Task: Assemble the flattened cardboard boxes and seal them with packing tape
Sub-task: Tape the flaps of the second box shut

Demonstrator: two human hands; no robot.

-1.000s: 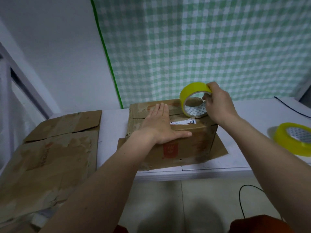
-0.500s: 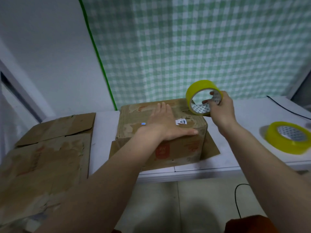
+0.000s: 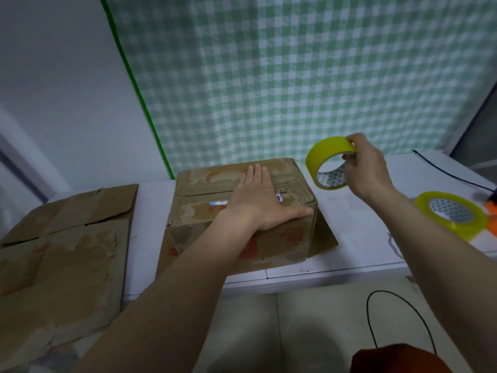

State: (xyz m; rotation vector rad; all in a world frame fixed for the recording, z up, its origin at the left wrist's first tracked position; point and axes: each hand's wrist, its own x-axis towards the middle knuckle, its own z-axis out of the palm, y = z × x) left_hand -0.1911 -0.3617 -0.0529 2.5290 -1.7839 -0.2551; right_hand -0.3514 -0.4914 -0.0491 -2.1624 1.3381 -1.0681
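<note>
An assembled brown cardboard box (image 3: 204,211) stands on the white table (image 3: 357,232), its top flaps folded down. My left hand (image 3: 258,203) lies flat on those flaps with straight fingers, pressing them. My right hand (image 3: 365,168) grips a yellow tape roll (image 3: 326,154) held in the air just right of the box's far right corner, thumb on the rim and fingers through the core. One bottom flap sticks out on the table at the box's right side.
Flattened cardboard boxes (image 3: 61,254) lie at the left, overhanging the table edge. A second yellow tape roll (image 3: 451,214) lies at the right, next to something orange (image 3: 492,216). A black cable (image 3: 454,176) runs along the far right. A green checked curtain hangs behind.
My right hand lifted the tape roll off the box top and carried it to the right of the box. My left hand stayed flat on the flaps.
</note>
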